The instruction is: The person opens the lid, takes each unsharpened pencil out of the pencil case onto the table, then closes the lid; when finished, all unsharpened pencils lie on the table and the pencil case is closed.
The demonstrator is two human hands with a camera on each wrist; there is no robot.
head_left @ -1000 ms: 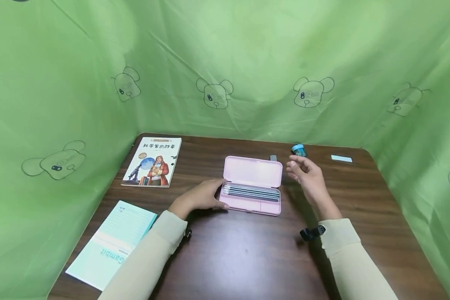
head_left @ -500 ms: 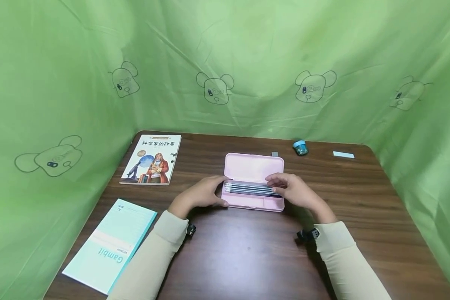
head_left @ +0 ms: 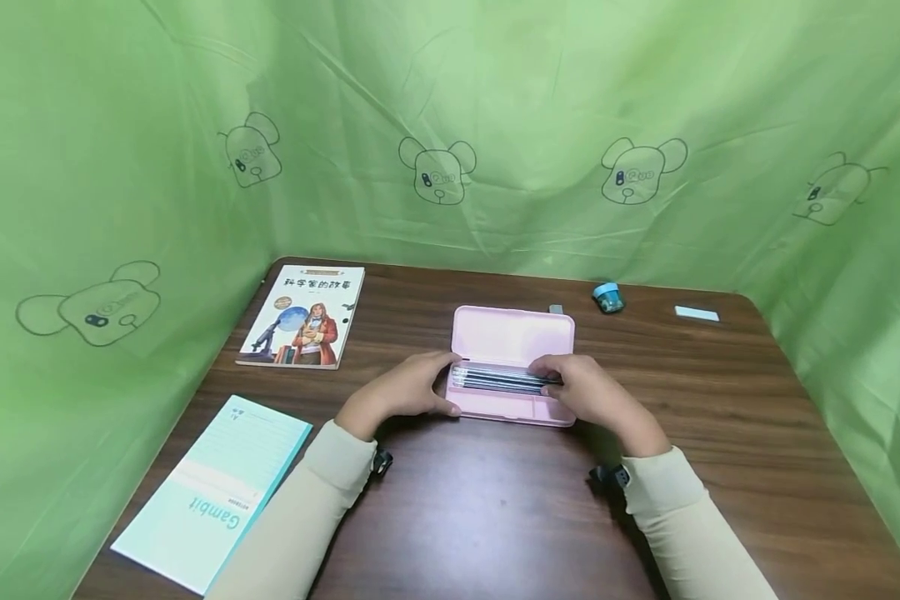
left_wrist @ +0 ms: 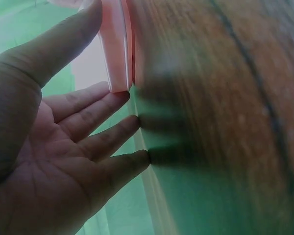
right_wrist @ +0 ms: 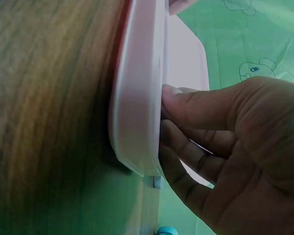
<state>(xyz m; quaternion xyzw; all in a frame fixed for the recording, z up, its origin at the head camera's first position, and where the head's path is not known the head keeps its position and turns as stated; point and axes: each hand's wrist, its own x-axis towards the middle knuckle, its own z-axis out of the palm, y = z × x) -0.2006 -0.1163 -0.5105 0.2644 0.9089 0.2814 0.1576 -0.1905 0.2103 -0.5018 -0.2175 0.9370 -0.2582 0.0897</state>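
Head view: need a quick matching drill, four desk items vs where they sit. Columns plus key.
1. pink pencil case
2. storybook
3. Gambit notebook
4. blue sharpener

A. near left corner of the table
B. far edge, right of the case
C. centre, open, between both hands
D. far left, cover up

Pairs: 1-C, 2-D, 3-A, 4-B

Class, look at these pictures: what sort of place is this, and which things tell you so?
Probably a study desk: a dark wooden table holding an open pink plastic pencil case, an illustrated book and a mint-green notebook.
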